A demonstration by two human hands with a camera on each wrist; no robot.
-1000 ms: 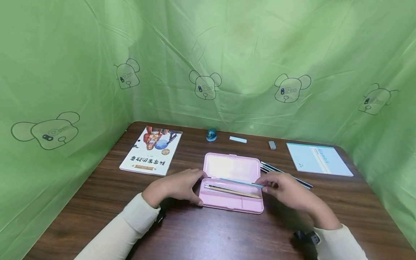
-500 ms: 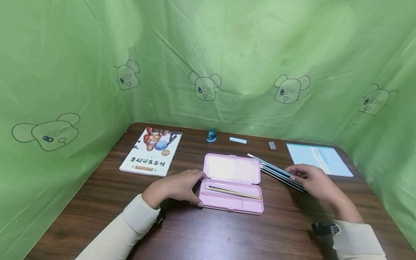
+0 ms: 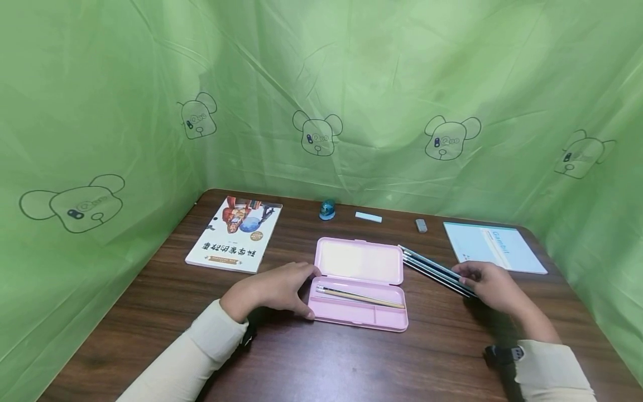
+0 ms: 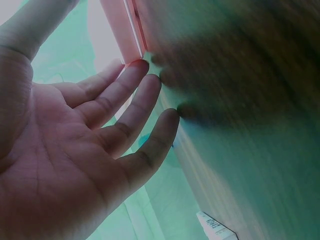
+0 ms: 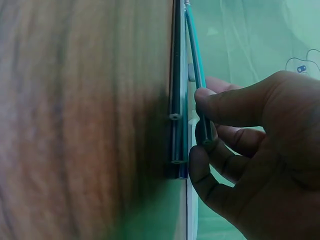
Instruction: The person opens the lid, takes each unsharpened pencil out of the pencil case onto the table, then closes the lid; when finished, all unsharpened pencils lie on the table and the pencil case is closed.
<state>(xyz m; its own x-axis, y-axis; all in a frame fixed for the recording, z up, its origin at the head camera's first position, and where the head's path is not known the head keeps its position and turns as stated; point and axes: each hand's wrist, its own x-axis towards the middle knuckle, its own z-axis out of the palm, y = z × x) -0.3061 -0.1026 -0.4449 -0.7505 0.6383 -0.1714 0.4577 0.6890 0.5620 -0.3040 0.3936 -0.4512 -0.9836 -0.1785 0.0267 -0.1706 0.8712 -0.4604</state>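
A pink pencil case (image 3: pixel 341 310) lies open on the table, with a few pencils (image 3: pixel 359 297) in its long compartment. At its left end rests my left hand (image 3: pixel 281 287), thumb by the near corner and fingers by the hinge. In the left wrist view, loosely extended fingers (image 4: pixel 135 117) meet the pink edge. To the right of the case, my right hand (image 3: pixel 489 285) pinches a blue-green pencil (image 5: pixel 196 55) near its lower end between thumb and fingers. The held pencil overlaps several dark pencils (image 3: pixel 432 270) lying together on the table.
A book (image 3: pixel 236 237) with a picture cover lies at the left. Along the back are a blue sharpener (image 3: pixel 327 210), a light-blue strip (image 3: pixel 368 216) and a grey eraser (image 3: pixel 421 225). A pale-blue notebook (image 3: pixel 494 245) lies at the right. Green cloth (image 3: pixel 321 84) encloses the table.
My right hand has moved right from the pencil case, carrying the blue-green pencil over to the other pencils, then slid slightly further right. My left hand has stayed at the case.
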